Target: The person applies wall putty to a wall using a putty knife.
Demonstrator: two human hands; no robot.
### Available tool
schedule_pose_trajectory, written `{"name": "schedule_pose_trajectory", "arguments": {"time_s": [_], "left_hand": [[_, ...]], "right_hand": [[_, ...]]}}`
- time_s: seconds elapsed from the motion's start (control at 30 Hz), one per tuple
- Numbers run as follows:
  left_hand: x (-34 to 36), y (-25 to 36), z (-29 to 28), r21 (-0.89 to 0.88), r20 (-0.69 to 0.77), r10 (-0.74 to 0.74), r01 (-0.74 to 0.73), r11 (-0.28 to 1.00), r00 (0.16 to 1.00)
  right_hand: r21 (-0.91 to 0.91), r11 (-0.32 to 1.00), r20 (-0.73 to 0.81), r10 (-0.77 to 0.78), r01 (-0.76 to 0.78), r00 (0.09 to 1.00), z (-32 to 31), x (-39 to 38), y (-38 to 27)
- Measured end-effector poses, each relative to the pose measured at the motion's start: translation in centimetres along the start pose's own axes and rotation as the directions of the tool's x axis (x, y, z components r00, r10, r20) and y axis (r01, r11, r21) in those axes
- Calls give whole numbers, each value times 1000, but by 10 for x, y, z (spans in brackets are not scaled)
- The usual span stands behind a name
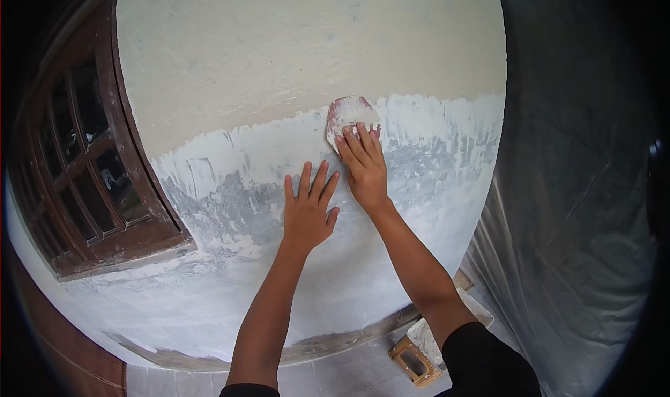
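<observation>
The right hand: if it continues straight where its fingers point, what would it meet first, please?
Past the scraper it holds, the right hand seems to have a free way: only the cream part of the wall follows, though depth is hard to judge.

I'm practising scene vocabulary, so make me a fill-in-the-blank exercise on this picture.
1. The person's ____ hand holds a white-smeared scraper against the wall.
2. The other hand holds ____.
3. The wood-framed window is toward the picture's ____ edge.
4. The sleeves are ____ in colour.

Missing words: right; nothing; left; black.
</observation>
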State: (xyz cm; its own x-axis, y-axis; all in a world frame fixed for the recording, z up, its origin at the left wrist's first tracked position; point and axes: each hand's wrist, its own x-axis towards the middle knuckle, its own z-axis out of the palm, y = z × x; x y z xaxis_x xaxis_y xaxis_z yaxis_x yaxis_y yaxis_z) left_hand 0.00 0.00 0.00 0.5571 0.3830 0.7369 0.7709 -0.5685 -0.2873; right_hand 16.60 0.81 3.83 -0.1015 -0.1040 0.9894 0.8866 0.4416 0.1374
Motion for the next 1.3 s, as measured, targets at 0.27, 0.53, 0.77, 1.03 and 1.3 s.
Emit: {"name": "schedule_pose_trajectory", "arguments": {"time_s": [0.27, 0.53, 0.77, 1.03, 1.3], "left_hand": [[0, 0, -1, -5, 11, -11, 11, 1000, 1000], [1, 1, -1, 1, 15, -2, 2, 1000, 1000], [1, -2, 7, 39, -3, 31, -31, 999, 1000], [-1, -3, 8, 43, 8, 25, -26, 999, 1000], [1, -1, 6, 48, 27, 22, -23, 999, 999]], "right_hand": [[-70, 996, -60, 51, -56, 997, -15, -13, 9], [-72, 995, -15, 68, -69, 998, -15, -25, 13], [-104, 993, -69, 49, -56, 996, -8, -10, 17], [-66, 994, -97, 77, -84, 992, -17, -4, 4], [-34, 997, -20, 72, -73, 997, -15, -21, 14]]}}
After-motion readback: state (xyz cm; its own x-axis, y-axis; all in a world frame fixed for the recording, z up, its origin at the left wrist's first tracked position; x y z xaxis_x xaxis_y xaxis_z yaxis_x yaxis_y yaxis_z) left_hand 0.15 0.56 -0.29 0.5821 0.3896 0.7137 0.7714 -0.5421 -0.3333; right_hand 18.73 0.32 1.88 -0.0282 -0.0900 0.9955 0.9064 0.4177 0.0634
